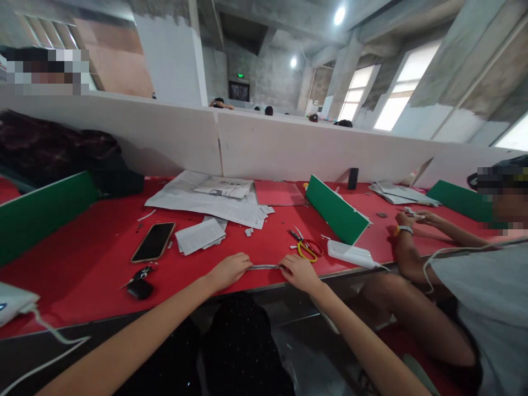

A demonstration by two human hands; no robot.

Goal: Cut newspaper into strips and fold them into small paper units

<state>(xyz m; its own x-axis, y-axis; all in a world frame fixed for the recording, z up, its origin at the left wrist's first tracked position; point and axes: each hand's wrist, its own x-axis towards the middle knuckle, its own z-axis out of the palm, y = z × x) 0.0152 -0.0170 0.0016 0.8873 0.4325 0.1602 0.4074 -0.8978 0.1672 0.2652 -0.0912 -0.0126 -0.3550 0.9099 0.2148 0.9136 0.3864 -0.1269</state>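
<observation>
Near the front edge of the red table (99, 275), a thin greyish strip (264, 267), which looks like tightly folded newspaper, stretches level between my two hands. My left hand (231, 270) pinches its left end with the fingers closed. Its right end is in the closed fingers of my right hand (300, 271). Just beyond my right hand lie scissors (307, 250) with red and yellow handles. Past my left hand rests a small stack of cut paper pieces (200, 236). The fingertips partly hide both ends of the strip.
Newspaper sheets (206, 201) and paper scraps lie farther back. A phone (153, 242) and keys with a black fob (140, 285) are at left. Green dividers (336, 212) stand on the table; a white corded device (350, 254) lies at right. Beside me a person's hands (412, 217) work.
</observation>
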